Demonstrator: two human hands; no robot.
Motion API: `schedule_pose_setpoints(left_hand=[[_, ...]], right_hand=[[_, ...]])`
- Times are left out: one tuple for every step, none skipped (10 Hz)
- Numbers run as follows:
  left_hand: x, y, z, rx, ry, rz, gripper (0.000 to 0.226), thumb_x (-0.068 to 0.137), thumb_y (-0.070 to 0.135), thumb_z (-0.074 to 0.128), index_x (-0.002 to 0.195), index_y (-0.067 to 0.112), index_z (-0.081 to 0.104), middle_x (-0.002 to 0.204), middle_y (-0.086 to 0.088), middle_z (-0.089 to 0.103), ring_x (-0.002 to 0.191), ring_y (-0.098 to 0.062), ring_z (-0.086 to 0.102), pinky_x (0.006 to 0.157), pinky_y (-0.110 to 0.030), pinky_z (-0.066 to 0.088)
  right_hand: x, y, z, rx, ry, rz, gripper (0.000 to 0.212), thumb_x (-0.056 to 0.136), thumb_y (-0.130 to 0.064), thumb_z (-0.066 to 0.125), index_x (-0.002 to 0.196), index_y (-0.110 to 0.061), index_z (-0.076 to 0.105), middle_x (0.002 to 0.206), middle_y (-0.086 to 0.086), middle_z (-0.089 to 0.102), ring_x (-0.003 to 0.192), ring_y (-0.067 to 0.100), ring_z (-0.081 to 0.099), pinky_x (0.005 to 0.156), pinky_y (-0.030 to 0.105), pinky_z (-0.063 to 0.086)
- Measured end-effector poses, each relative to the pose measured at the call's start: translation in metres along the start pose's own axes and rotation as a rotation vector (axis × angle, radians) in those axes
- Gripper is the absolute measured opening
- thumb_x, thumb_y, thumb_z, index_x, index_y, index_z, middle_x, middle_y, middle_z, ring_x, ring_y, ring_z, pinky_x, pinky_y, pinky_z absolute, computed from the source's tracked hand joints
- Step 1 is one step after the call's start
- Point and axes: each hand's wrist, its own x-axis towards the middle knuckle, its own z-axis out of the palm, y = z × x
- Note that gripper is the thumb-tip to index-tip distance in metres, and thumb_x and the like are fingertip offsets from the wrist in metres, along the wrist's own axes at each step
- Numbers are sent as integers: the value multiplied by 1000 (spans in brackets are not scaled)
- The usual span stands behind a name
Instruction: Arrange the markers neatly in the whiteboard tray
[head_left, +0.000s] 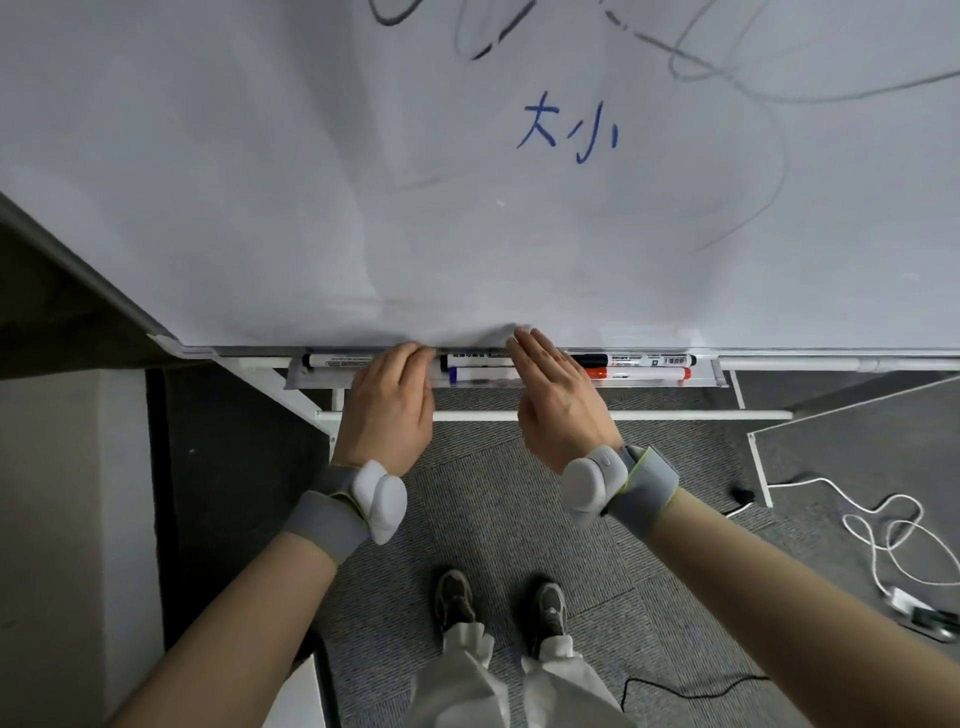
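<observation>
A whiteboard is filling the view above its tray, where black, blue and red markers are lying lengthwise. The left hand is curling over the tray, grip unclear; the right hand is hovering flat, fingers extended, holding nothing.

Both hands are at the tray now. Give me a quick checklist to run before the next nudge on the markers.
1. All markers inside the whiteboard tray: ok, none on the floor in view.
2. Markers lying along the tray: ok for the far-left black marker, the black marker at right and the red marker in front of it.
3. Middle pair aligned, black marker behind, blue marker in front: cannot tell, both hands cover their ends.
4. Left hand grip: cannot tell, fingers curl over the tray.
5. Right hand: ok, flat and open, holding nothing.
6. Caps on: cannot tell for the covered ends.
</observation>
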Motion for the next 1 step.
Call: schedule_pose_setpoints(left_hand=[[12, 7, -8, -15, 18, 7, 19, 83, 5, 46, 94, 0, 61, 93, -16, 61, 83, -33, 57, 68, -41, 50]], right_hand=[[2, 1, -9, -11, -10, -19, 60, 70, 9, 51, 129, 5, 42, 138, 23, 42, 129, 36, 34, 104, 51, 32]])
